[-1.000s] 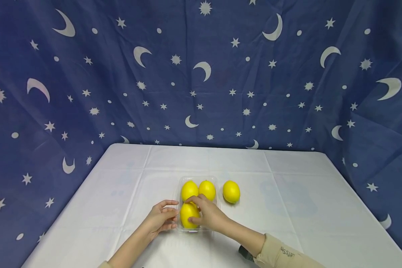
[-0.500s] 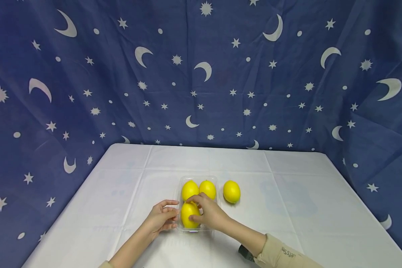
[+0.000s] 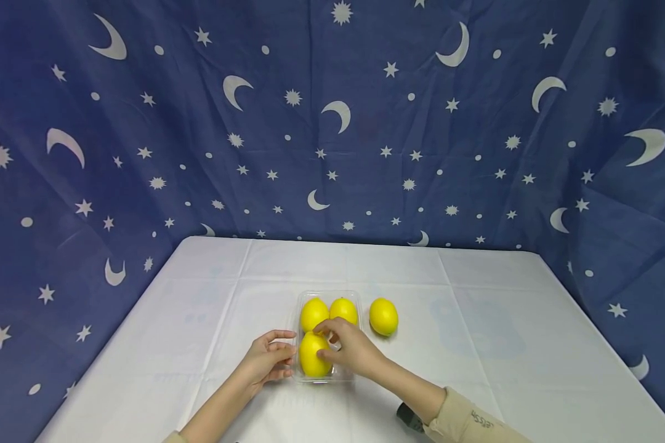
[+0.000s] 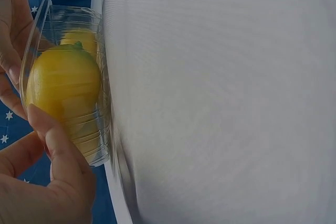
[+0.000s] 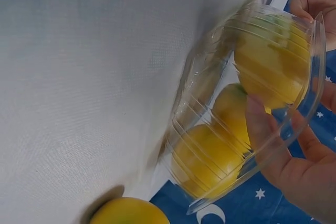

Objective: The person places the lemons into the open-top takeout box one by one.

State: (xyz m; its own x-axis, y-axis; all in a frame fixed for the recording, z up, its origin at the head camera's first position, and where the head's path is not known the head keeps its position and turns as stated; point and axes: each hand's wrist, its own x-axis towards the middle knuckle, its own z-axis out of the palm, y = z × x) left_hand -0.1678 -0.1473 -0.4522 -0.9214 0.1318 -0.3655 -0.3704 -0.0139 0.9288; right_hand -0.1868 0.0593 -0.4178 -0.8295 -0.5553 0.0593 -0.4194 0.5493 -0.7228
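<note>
A clear plastic container (image 3: 338, 375) stands on the white table with three yellow lemons inside. Two lemons (image 3: 314, 315) (image 3: 344, 312) fill its far half, and the near left lemon (image 3: 313, 357) lies closest to me. My left hand (image 3: 264, 362) holds the container's left rim with thumb and fingertips; the left wrist view shows a finger along the clear wall. Over the near right part of the container, my right hand (image 3: 354, 349) has its thumb and bent index finger spread beside the near lemon, the thumb by its right side. The right hand's other fingers are partly hidden.
A loose lemon (image 3: 383, 317) lies on the table just right of the container. Near the right sleeve a small dark object (image 3: 409, 417) shows. Behind the white tablecloth (image 3: 504, 332) hangs a blue curtain (image 3: 366, 123) with moons and stars.
My right hand has shifted slightly right and away from the near lemon, its thumb and index finger uncovering more of it. The left hand and the container have stayed in place.
</note>
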